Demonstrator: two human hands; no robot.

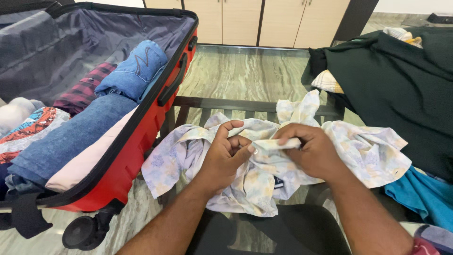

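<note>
A pale floral shirt [368, 151] lies crumpled on a glass-topped table [245, 75] in front of me. My left hand [226, 153] pinches a fold of the shirt near its middle, thumb against fingers. My right hand [314, 151] grips the same folded strip of cloth from the other side. The two hands almost touch. An open red suitcase [141, 137] stands to the left, packed with rolled clothes.
In the suitcase lie rolled jeans [134, 68], a plaid garment [82, 92] and folded blue denim [71, 137]. A dark green cloth [396, 80] and a teal garment [420, 196] are piled at the right. Wooden cupboards [245, 21] stand at the back.
</note>
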